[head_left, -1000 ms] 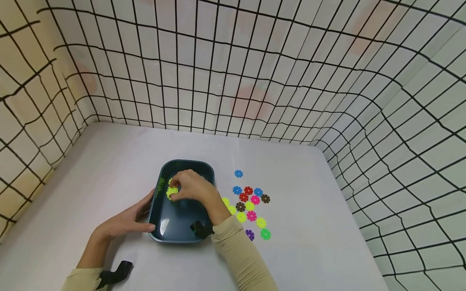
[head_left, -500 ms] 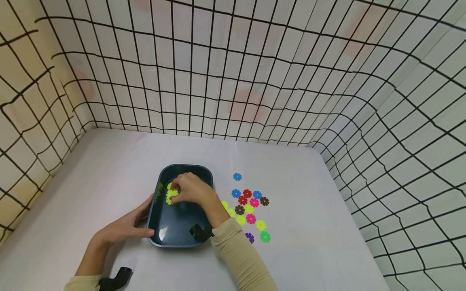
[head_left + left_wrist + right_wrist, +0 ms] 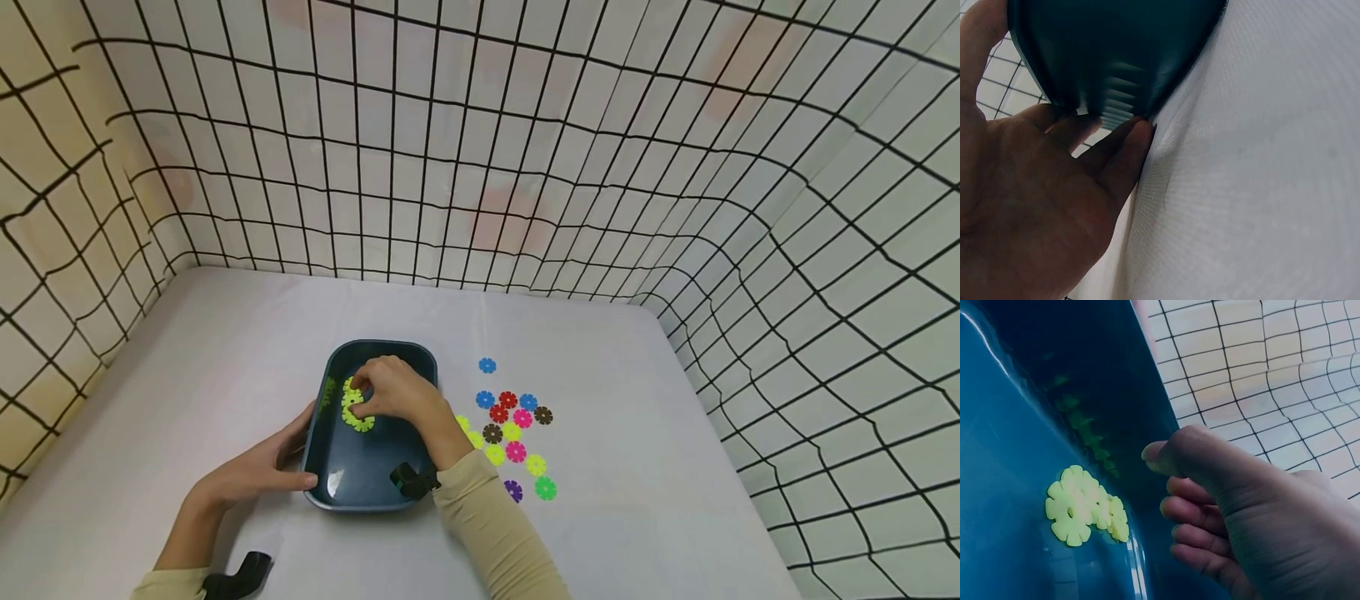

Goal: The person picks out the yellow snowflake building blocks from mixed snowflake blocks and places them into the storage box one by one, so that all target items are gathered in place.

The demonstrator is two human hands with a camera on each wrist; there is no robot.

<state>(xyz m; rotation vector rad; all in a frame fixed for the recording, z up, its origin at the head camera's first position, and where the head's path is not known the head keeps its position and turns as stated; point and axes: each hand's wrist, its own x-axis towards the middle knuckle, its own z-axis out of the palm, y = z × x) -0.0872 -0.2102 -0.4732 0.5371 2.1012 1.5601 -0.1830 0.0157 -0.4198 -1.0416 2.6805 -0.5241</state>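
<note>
A dark blue tray (image 3: 367, 475) lies on the white table. My left hand (image 3: 251, 471) rests against its left side, the thumb at the rim and the fingers spread along the outer wall; in the left wrist view the fingertips (image 3: 1141, 134) touch the wall low down near the cloth. Inside the tray, a cluster of yellow notched plastic discs (image 3: 363, 423) lies by the left wall. Just over them is my right hand (image 3: 397, 390), thumb and forefinger apart. The right wrist view shows that hand (image 3: 1229, 506) loosely bent, holding nothing, beside the yellow discs (image 3: 1075, 506).
Right of the tray, several loose notched discs lie on the table (image 3: 637, 467): blue (image 3: 487, 365), red (image 3: 507, 400), brown (image 3: 543, 415), pink (image 3: 515, 452), yellow (image 3: 536, 465), purple (image 3: 513, 490) and green (image 3: 545, 488). Black grid panels (image 3: 420, 167) border the back and sides.
Another yellow disc now shows at the lower end of the cluster in the tray, released from my right hand. The left hand stays at the tray. The head view has shifted slightly.
</note>
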